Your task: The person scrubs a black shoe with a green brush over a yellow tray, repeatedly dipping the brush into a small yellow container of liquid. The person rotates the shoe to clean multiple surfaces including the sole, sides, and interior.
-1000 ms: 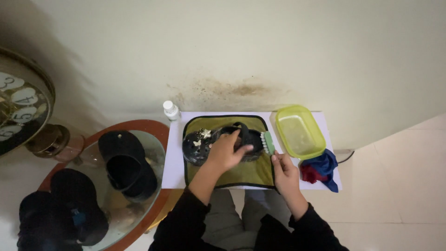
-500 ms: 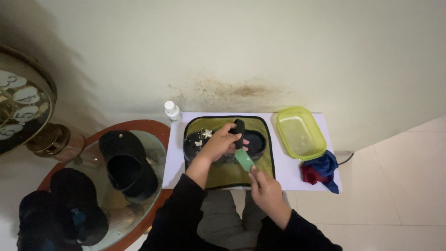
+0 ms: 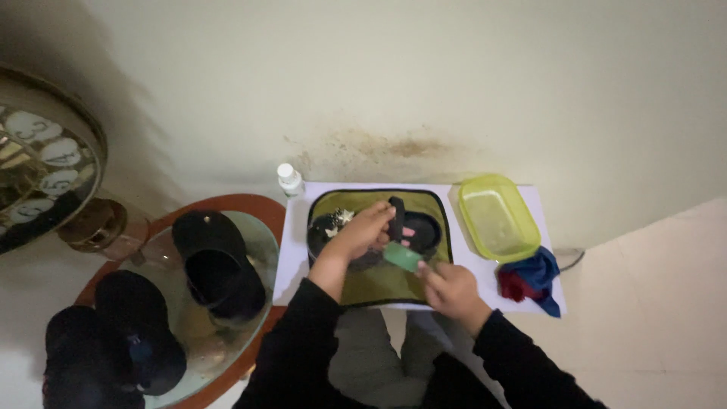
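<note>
1. There is one view, from a camera worn on the person's head, looking steeply down and forward toward a pale wall.
2. The landmark is an olive-green square mat with dark edging (image 3: 379, 280), near the middle of the view, at arm's reach.
3. The person's own dark sleeves enter from the bottom edge, below the mat.
4. Left of the mat, a round glass-topped table with a red-brown rim (image 3: 257, 208) fills the lower left corner.
5. Right of the mat sits a yellow-green clear plastic tub (image 3: 522, 246); beyond it, pale floor.
6. No second view shares this scene.
</note>
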